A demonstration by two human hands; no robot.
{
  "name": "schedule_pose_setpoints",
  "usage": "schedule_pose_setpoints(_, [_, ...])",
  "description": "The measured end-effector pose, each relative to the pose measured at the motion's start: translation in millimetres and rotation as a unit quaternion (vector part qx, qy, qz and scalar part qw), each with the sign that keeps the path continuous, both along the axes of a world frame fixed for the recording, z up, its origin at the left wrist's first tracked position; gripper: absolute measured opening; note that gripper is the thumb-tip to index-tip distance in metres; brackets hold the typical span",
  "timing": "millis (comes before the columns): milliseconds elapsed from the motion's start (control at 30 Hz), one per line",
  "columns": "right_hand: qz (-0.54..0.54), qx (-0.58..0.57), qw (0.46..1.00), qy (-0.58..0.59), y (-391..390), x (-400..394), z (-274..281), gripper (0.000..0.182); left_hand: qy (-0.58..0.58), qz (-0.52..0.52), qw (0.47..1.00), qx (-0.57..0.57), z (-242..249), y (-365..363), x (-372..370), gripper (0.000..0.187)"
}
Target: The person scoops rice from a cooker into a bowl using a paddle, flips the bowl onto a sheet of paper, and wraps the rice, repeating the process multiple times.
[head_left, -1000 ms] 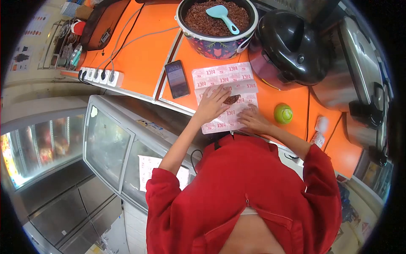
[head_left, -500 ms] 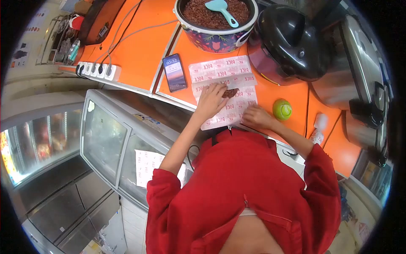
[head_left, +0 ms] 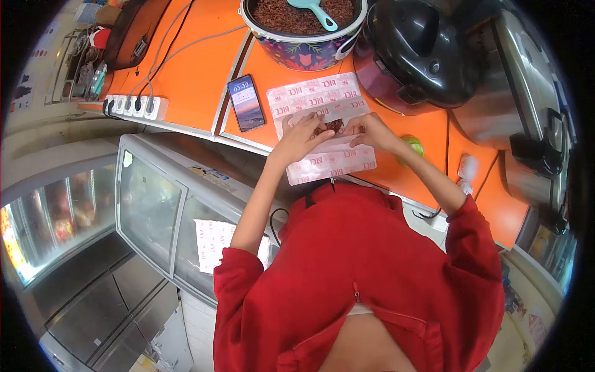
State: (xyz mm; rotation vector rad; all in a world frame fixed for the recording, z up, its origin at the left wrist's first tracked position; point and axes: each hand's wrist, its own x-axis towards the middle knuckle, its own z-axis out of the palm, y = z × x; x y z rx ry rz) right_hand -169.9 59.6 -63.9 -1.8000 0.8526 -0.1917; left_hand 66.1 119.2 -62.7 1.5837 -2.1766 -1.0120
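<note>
A small portion of dark reddish-brown rice (head_left: 328, 129) lies on a white paper sheet (head_left: 331, 166) with red print, on the orange counter. My left hand (head_left: 302, 135) is at the rice's left end, with bent fingers closed over it and the paper. From the right, my right hand (head_left: 370, 132) presses its curled fingers and thumb against the other end. Part of the rice is hidden beneath my fingers. Behind the sheet stands a patterned pot (head_left: 304, 51) of the same dark rice, with a light-blue rice paddle (head_left: 316, 12) on top.
A phone (head_left: 246, 103) lies left of the paper. A black-lidded cooker (head_left: 415, 56) and a large metal pot (head_left: 505, 93) stand at the right. My right forearm partly covers a round green object (head_left: 412, 146). A power strip (head_left: 136, 106) sits on the left counter (head_left: 201, 68).
My right hand has moved up and left from the paper's lower right edge to the rice. My left hand stays at the rice. The whole view has shifted slightly.
</note>
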Motion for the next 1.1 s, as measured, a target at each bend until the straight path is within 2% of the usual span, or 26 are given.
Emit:
schedule_pose_setpoints(33, [-0.002, -0.018, 1.000, 0.025, 0, 2, 1, 0.017, 0.015, -0.003, 1.000, 0.004, 2, -1, 0, 0.054])
schedule_pose_setpoints(167, [0.029, -0.080, 0.995, 0.057, -3, 7, 9, 0.013, -0.028, -0.067, 0.996, 0.046, 7, -4, 5, 0.055])
schedule_pose_setpoints(200, [0.072, -0.261, 0.962, 0.015, -6, 6, 15, 0.015, -0.030, -0.080, 0.996, 0.024, 5, -5, 7, 0.052])
schedule_pose_setpoints(233, [0.113, -0.433, 0.894, -0.028, -7, 7, 19, 0.018, -0.032, -0.094, 0.995, 0.002, 5, -5, 8, 0.050])
schedule_pose_setpoints(367, [0.150, -0.463, 0.873, -0.040, -27, 13, -3, 0.025, -0.057, -0.128, 0.986, -0.085, 4, -10, 10, 0.038])
schedule_pose_setpoints(400, [0.133, -0.303, 0.944, -0.016, -36, 14, -17, 0.028, -0.032, -0.106, 0.992, -0.059, -1, -17, 11, 0.034])
schedule_pose_setpoints(433, [0.112, -0.134, 0.985, 0.007, -47, 16, -26, 0.032, -0.008, -0.083, 0.996, -0.033, -8, -24, 14, 0.031])
schedule_pose_setpoints(467, [0.113, -0.136, 0.984, 0.006, -57, 18, -25, 0.032, -0.009, -0.081, 0.996, -0.035, -18, -30, 20, 0.031])
schedule_pose_setpoints(600, [0.067, -0.091, 0.993, 0.037, -86, 21, -34, 0.040, 0.080, 0.066, 0.993, -0.054, -44, -46, 30, 0.028])
schedule_pose_setpoints(633, [0.039, -0.161, 0.984, 0.061, -89, 22, -51, 0.039, 0.102, 0.120, 0.985, -0.075, -48, -48, 28, 0.028])
schedule_pose_setpoints(667, [0.011, -0.229, 0.970, 0.085, -88, 24, -61, 0.038, 0.103, 0.119, 0.985, -0.075, -53, -45, 24, 0.028])
schedule_pose_setpoints(700, [0.010, -0.230, 0.969, 0.085, -86, 24, -71, 0.038, 0.024, 0.144, 0.986, -0.077, -58, -43, 19, 0.028])
schedule_pose_setpoints(733, [0.007, -0.297, 0.947, 0.123, -80, 28, -72, 0.033, -0.056, 0.169, 0.981, -0.080, -58, -40, 15, 0.028])
schedule_pose_setpoints(767, [0.005, -0.362, 0.919, 0.159, -75, 30, -73, 0.029, -0.057, 0.168, 0.981, -0.081, -57, -35, 15, 0.028])
schedule_pose_setpoints(833, [0.017, -0.333, 0.928, 0.163, -65, 26, -71, 0.024, -0.151, 0.157, 0.955, -0.200, -55, -21, 15, 0.027])
schedule_pose_setpoints(867, [0.029, -0.303, 0.937, 0.169, -59, 21, -73, 0.020, -0.153, 0.158, 0.955, -0.201, -67, -15, 16, 0.027])
schedule_pose_setpoints(900, [0.029, -0.305, 0.937, 0.168, -47, 17, -76, 0.020, -0.089, 0.147, 0.958, -0.230, -81, -9, 16, 0.026])
schedule_pose_setpoints(933, [0.059, -0.413, 0.900, 0.128, -32, 9, -89, 0.020, -0.023, 0.134, 0.957, -0.258, -90, -4, 15, 0.025])
schedule_pose_setpoints(967, [0.087, -0.514, 0.849, 0.087, -17, 2, -97, 0.022, -0.071, 0.119, 0.961, -0.239, -88, 4, 11, 0.027])
schedule_pose_setpoints(1000, [0.086, -0.514, 0.849, 0.087, -7, -4, -96, 0.022, -0.070, 0.118, 0.961, -0.239, -88, 10, 9, 0.027])
schedule_pose_setpoints(1067, [0.061, -0.455, 0.888, -0.001, 13, -11, -94, 0.027, -0.029, 0.111, 0.960, -0.256, -83, 24, 5, 0.036])
schedule_pose_setpoints(1100, [0.061, -0.456, 0.888, -0.002, 21, -15, -91, 0.027, 0.008, 0.111, 0.961, -0.255, -77, 34, 3, 0.045])
